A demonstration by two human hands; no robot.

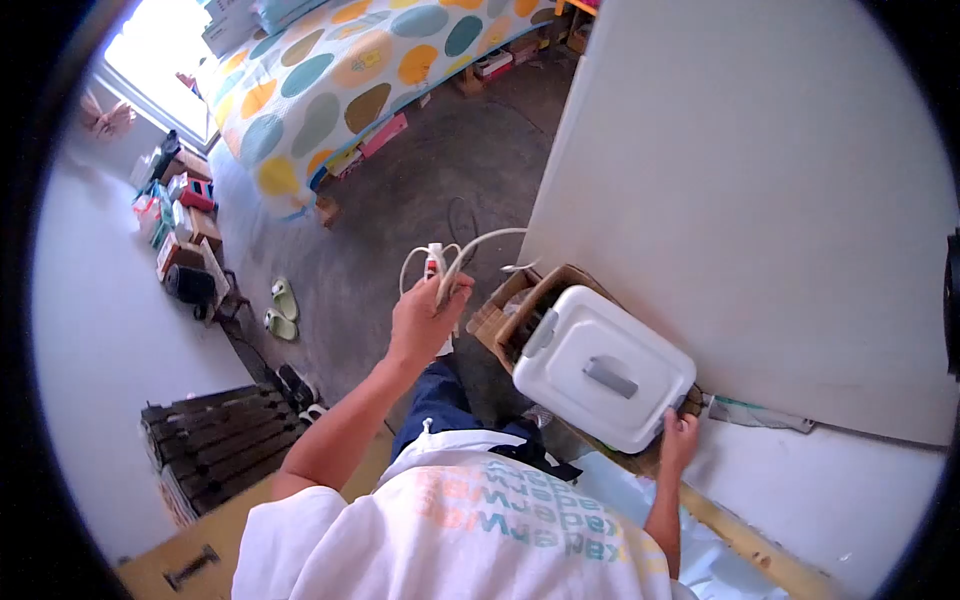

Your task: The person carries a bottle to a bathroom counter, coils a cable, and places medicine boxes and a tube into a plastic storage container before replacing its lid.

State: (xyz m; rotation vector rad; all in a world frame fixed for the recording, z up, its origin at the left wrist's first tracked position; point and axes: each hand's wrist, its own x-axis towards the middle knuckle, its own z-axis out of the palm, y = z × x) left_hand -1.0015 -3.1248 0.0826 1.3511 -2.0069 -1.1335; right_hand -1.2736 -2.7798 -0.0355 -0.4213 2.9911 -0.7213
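My left hand (428, 315) is closed around a looped white cable (487, 237). A small white piece with a red part (433, 262), perhaps a plug or the end of a power strip, sticks up beside these fingers. My right hand (681, 440) grips the near right corner of a white lidded storage box (560, 370), by its grey latch. The box has a grey handle on its closed lid and sits tilted over an open cardboard box (520, 318), whose contents are mostly hidden.
A bed with a dotted cover (370, 60) stands ahead, with boxes beneath it. A large pale panel (760, 190) rises at the right. Green slippers (283, 308) lie on the floor near a dark slatted rack (225, 435). Boxes (190, 215) are piled along the left wall.
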